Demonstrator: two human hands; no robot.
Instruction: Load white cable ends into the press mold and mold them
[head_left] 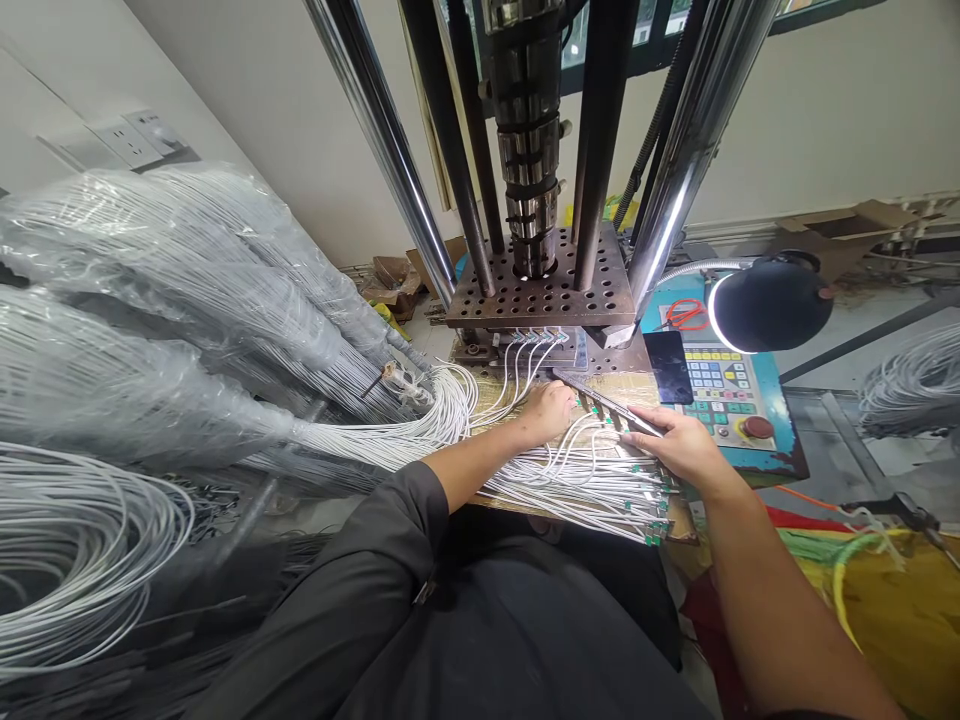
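Note:
A long narrow metal bar [611,403] lies slanted over the front of the work board. My right hand [679,447] is closed around its right end, thumb below and fingers above. Close to the bar's left part, my left hand [551,412] is closed with bent fingers; what they pinch is hidden. White cables [574,440] with small green ends run from the bar's lower edge. Below both hands lies a thick layer of white cables [577,490], their green-tipped connectors [652,515] at the right. Several more cables [517,365] lead into a mould [540,345] under the press.
A perforated press plate [540,300] hangs above the mould between steel columns [679,140]. At right are a lamp [780,305], a control panel [720,390], a dark phone-like slab [667,368] and red-handled scissors [686,314]. Plastic-wrapped cable bundles [172,260] fill the left.

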